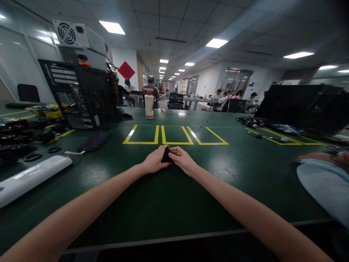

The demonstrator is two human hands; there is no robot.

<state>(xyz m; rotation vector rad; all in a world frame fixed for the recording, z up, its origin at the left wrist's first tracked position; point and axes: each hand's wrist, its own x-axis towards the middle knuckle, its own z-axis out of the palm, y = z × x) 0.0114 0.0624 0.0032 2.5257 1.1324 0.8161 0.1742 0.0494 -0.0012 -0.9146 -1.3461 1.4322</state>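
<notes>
Over the middle of the green table [163,203], my two hands meet around a small black object [165,156]. Its kind cannot be made out, as fingers cover much of it. My left hand [155,160] is closed on it from the left, thumb below and fingers above. From the other side, my right hand [183,160] pinches it with thumb and fingertips. Just beyond the hands, three yellow tape outlines [158,135] mark the tabletop.
To the left stand an open black computer case [92,94] with a power supply [71,34] on top, a long white device [35,178] and black rings [32,157]. A white cup [149,105] stands behind. At right, a co-worker's light-blue sleeve [321,182] rests near tools [255,134].
</notes>
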